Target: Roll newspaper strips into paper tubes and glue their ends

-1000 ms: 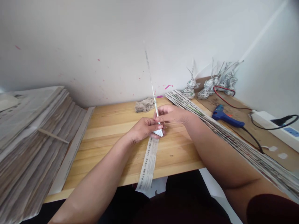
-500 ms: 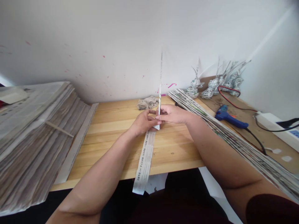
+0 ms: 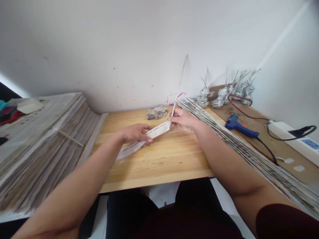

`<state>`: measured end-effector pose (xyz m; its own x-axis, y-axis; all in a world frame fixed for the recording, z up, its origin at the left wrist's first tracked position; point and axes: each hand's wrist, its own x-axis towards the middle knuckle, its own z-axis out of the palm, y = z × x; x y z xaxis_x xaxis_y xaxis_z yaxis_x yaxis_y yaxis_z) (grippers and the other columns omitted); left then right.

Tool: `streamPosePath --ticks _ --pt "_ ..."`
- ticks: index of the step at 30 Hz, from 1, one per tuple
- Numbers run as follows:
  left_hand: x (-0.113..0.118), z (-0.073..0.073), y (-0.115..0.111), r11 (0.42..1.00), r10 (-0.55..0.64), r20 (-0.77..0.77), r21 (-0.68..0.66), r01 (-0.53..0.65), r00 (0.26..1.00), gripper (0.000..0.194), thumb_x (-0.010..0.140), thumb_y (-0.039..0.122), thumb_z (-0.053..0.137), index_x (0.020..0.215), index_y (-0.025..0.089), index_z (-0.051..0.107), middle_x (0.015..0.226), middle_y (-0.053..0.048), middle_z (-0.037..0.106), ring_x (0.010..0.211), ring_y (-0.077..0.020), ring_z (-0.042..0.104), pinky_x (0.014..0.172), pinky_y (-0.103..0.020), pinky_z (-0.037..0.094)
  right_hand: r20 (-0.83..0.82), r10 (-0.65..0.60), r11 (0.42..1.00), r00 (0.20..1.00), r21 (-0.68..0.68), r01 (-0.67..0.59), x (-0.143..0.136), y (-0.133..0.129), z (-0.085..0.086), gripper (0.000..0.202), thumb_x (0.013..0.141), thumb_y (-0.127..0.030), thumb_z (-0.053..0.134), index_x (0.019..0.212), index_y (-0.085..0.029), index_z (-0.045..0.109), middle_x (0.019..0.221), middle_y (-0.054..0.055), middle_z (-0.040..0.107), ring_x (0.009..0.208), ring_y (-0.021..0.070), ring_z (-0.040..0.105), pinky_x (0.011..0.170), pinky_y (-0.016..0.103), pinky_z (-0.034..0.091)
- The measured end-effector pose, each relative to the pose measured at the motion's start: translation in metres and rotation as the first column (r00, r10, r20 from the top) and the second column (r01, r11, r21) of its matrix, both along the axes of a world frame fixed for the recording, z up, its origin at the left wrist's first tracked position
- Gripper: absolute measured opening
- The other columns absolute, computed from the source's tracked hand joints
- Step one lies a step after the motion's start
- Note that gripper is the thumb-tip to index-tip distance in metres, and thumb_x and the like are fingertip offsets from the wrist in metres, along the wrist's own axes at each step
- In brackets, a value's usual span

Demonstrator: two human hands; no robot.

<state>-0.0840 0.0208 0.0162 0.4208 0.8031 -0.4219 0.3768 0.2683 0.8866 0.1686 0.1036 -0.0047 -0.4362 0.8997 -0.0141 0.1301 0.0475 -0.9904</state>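
My right hand (image 3: 183, 118) pinches a thin rolled paper stick (image 3: 179, 87) near its lower end; the stick leans up and to the right toward the wall. From that lower end a flat strip of printed newspaper (image 3: 159, 130) runs down and left across the table. My left hand (image 3: 137, 133) grips the strip about midway, thumb on top and fingers partly hidden behind it. The strip's far end hangs loose past the left hand and looks blurred.
A tall stack of paper (image 3: 62, 146) fills the left side. A grey rag (image 3: 157, 112) lies by the wall. On the right are a bundle of paper sticks (image 3: 224, 142), a blue glue gun (image 3: 240, 127), a white power strip (image 3: 296, 139) and several woven paper figures (image 3: 220, 96).
My left hand has moved left along the strip, away from my right hand. The strip has swung up and left, from hanging over the table's front edge. The stick now tilts right.
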Motion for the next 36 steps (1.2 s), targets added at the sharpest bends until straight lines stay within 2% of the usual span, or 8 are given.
streamPosePath --ticks 4,8,12,17,18,22,29,36 --pt "-0.068 0.019 0.002 0.987 0.160 -0.346 0.080 -0.140 0.924 0.054 0.051 0.016 0.088 0.103 0.013 0.074 0.058 -0.002 0.068 0.049 -0.0175 0.061 0.040 -0.021 0.033 -0.049 -0.056 0.998 0.997 -0.010 0.055 -0.007 0.002 -0.007 0.026 0.068 -0.015 0.082 0.078 -0.017 0.057 0.059 0.000 0.066 0.046 0.0116 0.061 0.034 0.018 0.038" --pt "-0.101 0.035 0.025 0.812 0.545 -0.419 0.479 -0.333 0.726 0.033 0.063 0.013 0.080 0.096 0.011 0.073 0.051 0.005 0.057 0.057 -0.0146 0.059 0.058 -0.022 0.044 -0.120 -0.079 0.997 0.990 0.010 0.081 -0.026 -0.010 -0.012 0.031 0.063 -0.024 0.085 0.075 -0.018 0.057 0.057 0.000 0.066 0.050 0.0127 0.062 0.039 0.018 0.042" --pt "-0.097 0.042 0.049 0.584 0.750 -0.361 0.755 -0.299 0.554 0.021 0.061 0.006 0.079 0.077 0.016 0.071 0.072 -0.004 0.068 0.100 -0.0278 0.065 0.099 -0.040 0.043 -0.208 -0.168 0.985 0.964 -0.075 0.156 -0.043 -0.025 -0.015 0.031 0.063 -0.026 0.083 0.073 -0.019 0.055 0.055 -0.001 0.065 0.048 0.0108 0.059 0.040 0.018 0.040" --pt "-0.052 0.036 0.031 0.328 0.780 -0.172 0.931 -0.159 0.602 0.030 0.081 0.013 0.063 0.109 0.019 0.071 0.131 -0.012 0.061 0.135 -0.0328 0.044 0.116 -0.047 0.026 -0.263 -0.271 0.955 0.926 -0.190 0.226 -0.046 -0.023 -0.016 0.029 0.063 -0.024 0.082 0.072 -0.018 0.055 0.054 0.000 0.065 0.047 0.0104 0.058 0.041 0.018 0.039" --pt "-0.036 0.031 0.021 0.334 0.738 -0.130 0.923 -0.191 0.662 0.028 0.083 0.016 0.064 0.110 0.019 0.071 0.125 -0.012 0.064 0.127 -0.0311 0.052 0.114 -0.047 0.032 -0.272 -0.283 0.951 0.920 -0.207 0.231 -0.046 -0.022 -0.017 0.029 0.062 -0.024 0.082 0.072 -0.018 0.055 0.054 0.000 0.065 0.048 0.0109 0.059 0.041 0.018 0.039" --pt "0.032 -0.005 -0.015 0.849 0.484 0.140 0.163 -0.502 0.864 0.011 0.086 0.021 0.066 0.089 0.013 0.073 0.084 -0.009 0.072 0.073 -0.0179 0.068 0.073 -0.033 0.058 -0.303 -0.304 0.942 0.903 -0.239 0.237 -0.050 -0.024 -0.017 0.029 0.059 -0.023 0.083 0.070 -0.017 0.057 0.054 0.000 0.064 0.051 0.0122 0.060 0.042 0.019 0.040" --pt "0.064 -0.034 -0.008 0.673 0.709 0.578 -0.385 -0.631 0.404 0.007 0.087 0.014 0.066 0.086 0.008 0.071 0.081 -0.009 0.072 0.067 -0.0087 0.068 0.064 -0.015 0.058 -0.347 -0.210 0.963 0.914 -0.234 0.133 -0.057 -0.038 -0.015 0.033 0.056 -0.028 0.087 0.068 -0.017 0.058 0.059 0.000 0.067 0.052 0.0111 0.060 0.044 0.020 0.043" --pt "0.065 -0.029 0.002 0.636 0.711 0.613 -0.355 -0.685 0.343 0.006 0.087 0.007 0.064 0.084 0.008 0.068 0.074 -0.006 0.070 0.061 -0.0076 0.065 0.059 -0.014 0.055 -0.377 -0.181 0.951 0.908 -0.302 0.065 -0.058 -0.037 -0.018 0.031 0.058 -0.032 0.087 0.069 -0.014 0.065 0.059 0.000 0.065 0.053 0.0085 0.058 0.042 0.017 0.040"
